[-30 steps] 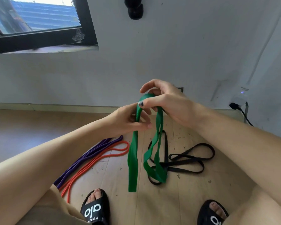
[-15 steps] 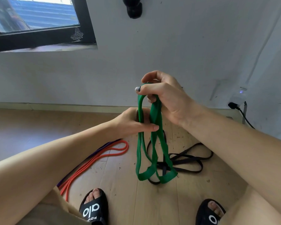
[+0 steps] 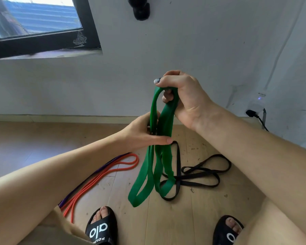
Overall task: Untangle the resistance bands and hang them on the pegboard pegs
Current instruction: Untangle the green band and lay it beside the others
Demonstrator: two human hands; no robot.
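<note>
While gathered into hanging loops above the black band (image 3: 198, 175): green band (image 3: 163, 124) gripped by right hand (image 3: 182, 96); pinched lower by left hand (image 3: 141, 133), likely for folding.

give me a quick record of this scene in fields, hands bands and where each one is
right hand: grips the top of the green band, raised
left hand: grip round the green strands lower down
green band: hangs folded in loops, lower ends above the floor
black band: on the floor, looped over itself
orange band: on the floor, left side
purple band: beside the orange one, mostly hidden by the left arm
peg: dark, on the wall, bare
</note>
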